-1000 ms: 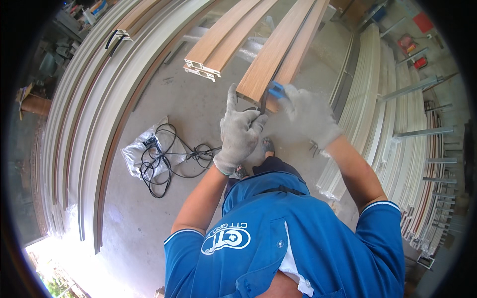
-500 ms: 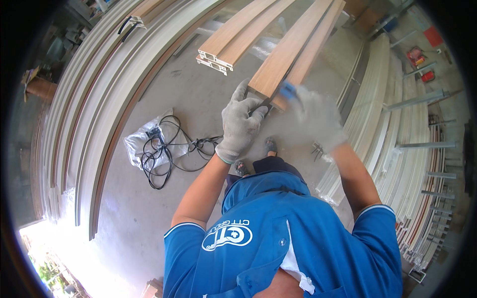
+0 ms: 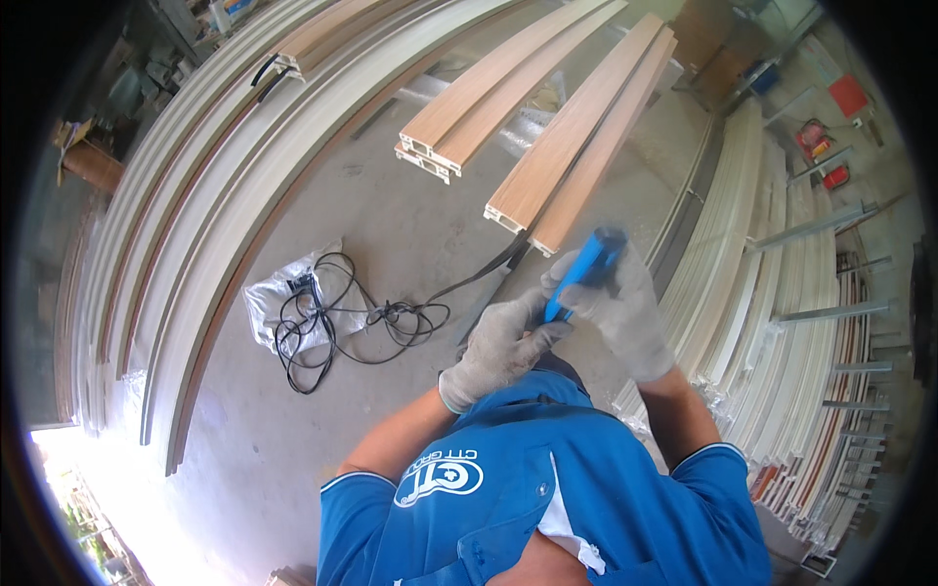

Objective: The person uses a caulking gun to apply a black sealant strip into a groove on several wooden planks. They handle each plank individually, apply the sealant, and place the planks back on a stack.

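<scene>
My gloved right hand (image 3: 625,317) is closed around a blue tool (image 3: 578,281) with a dark upper end; its exact kind does not show. At the tool's lower end, my gloved left hand (image 3: 503,347) has its fingers curled together, and what they pinch is hidden. Just beyond the hands are the cut ends of a wood-grain profile (image 3: 532,190) with a second length alongside. From the gap between them a black rubber strip (image 3: 510,257) trails down to the left, joining a tangled loop on the floor.
A silver plastic bag (image 3: 274,308) lies under the loop. Another pair of wood-grain profiles (image 3: 459,122) stands further left. Long pale profiles (image 3: 244,176) curve along the left, and a rack of white profiles (image 3: 752,322) with metal arms (image 3: 821,230) fills the right.
Both hands have drawn back from the profile end toward my body and come together. The blue tool, blurred before near the profile, is now upright between them.
</scene>
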Tool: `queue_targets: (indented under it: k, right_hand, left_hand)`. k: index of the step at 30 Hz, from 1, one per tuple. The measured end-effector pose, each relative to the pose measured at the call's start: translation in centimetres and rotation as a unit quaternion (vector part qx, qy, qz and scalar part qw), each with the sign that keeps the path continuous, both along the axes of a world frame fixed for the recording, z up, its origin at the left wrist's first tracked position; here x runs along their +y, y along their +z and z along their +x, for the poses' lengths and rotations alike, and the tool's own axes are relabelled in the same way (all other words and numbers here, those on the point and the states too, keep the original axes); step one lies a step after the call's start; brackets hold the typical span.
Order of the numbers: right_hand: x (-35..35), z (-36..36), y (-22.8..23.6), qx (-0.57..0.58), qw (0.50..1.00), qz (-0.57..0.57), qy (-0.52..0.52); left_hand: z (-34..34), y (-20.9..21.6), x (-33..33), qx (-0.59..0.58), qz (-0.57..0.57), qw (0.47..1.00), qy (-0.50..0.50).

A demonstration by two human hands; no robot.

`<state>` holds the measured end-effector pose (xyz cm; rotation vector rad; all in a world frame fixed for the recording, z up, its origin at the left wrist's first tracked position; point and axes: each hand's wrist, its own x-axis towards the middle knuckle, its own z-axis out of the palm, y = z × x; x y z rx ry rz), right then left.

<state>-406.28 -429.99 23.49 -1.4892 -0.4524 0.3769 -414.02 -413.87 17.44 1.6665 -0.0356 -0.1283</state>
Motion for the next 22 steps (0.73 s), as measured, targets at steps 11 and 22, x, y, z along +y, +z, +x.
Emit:
queue_targets:
  k: [11,22]
  right_hand:
    - [-6.5,-1.8,-1.6,-0.256,0.877,-0.382,0.140]
    - [-5.7,-3.4,-7.1,-0.123,0.936,-0.330,0.005]
  left_hand:
    - [0.9,-0.2,2.6,-0.215,0.313,0.925,-0.027]
    - [2.2,-8.6,6.4,0.117,0.004,0.992,0.043]
